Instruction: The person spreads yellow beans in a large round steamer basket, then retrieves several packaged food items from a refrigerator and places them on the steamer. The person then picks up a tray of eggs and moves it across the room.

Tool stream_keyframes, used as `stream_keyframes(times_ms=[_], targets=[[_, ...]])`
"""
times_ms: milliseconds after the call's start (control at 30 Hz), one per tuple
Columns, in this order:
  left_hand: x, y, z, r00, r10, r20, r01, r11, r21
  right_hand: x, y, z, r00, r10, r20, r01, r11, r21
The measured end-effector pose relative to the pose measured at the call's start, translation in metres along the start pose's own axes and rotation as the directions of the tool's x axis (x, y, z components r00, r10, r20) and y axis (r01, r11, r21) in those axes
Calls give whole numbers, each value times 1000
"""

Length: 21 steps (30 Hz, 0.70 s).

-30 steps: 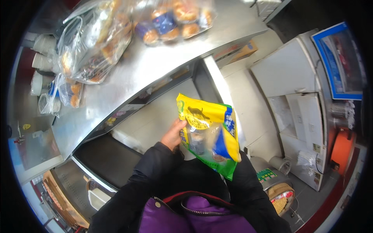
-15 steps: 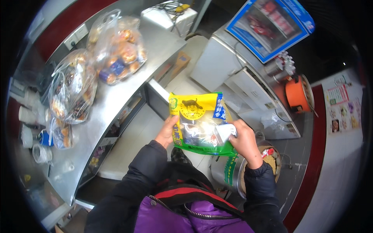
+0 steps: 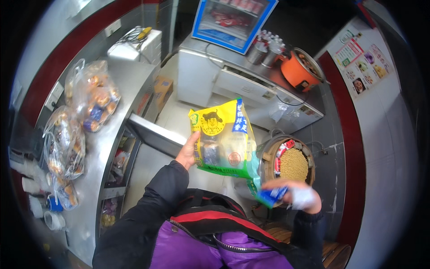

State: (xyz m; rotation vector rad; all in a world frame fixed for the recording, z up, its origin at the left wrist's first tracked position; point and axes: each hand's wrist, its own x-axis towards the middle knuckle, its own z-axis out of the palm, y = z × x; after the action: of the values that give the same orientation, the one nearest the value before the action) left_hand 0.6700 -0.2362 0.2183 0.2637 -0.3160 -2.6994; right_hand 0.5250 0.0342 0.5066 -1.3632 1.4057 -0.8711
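My left hand [image 3: 189, 151] grips the left edge of a yellow and green plastic food bag [image 3: 233, 144], with its clear front showing pale and dark contents. The bag is held tilted in front of my body. Low on the right, my motion-blurred right hand [image 3: 309, 196] is closed on a blue, green-edged strip of plastic [image 3: 272, 196] and something white [image 3: 301, 197]. A teal edge runs from the bag down toward this strip; whether they are still joined I cannot tell. Beyond the right hand stands a round metal container [image 3: 267, 150] holding yellowish grains or beans [image 3: 293, 165] and red packets.
On the left, a steel counter [image 3: 101, 148] bears plastic bags of packaged buns [image 3: 101, 96] and stacked cups. At the back, a cabinet [image 3: 197, 76] carries a blue-framed display cooler [image 3: 230, 22], bottles [image 3: 268, 49] and an orange pot [image 3: 300, 69]. A cardboard box [image 3: 162, 92] stands between them.
My right hand has moved down and right, away from the bag, with the blue strip and white piece. The bag has shifted slightly left, and the whole view has turned, showing the grain container more fully.
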Motion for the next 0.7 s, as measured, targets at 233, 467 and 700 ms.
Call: stream_keyframes(times_ms=[233,467,700], targets=[[87,-124,50,995,-46,90,34,991,131,-85,58,-103,789,-188,-585,510,731,453],[141,-226,92,981,-144,130,128,984,124,-139,69,-186,925,143,-352,18,910,415],[151,-242,114,974,-136,182,102,977,185,-128,137,-196,716,405,-569,-342,914,219]])
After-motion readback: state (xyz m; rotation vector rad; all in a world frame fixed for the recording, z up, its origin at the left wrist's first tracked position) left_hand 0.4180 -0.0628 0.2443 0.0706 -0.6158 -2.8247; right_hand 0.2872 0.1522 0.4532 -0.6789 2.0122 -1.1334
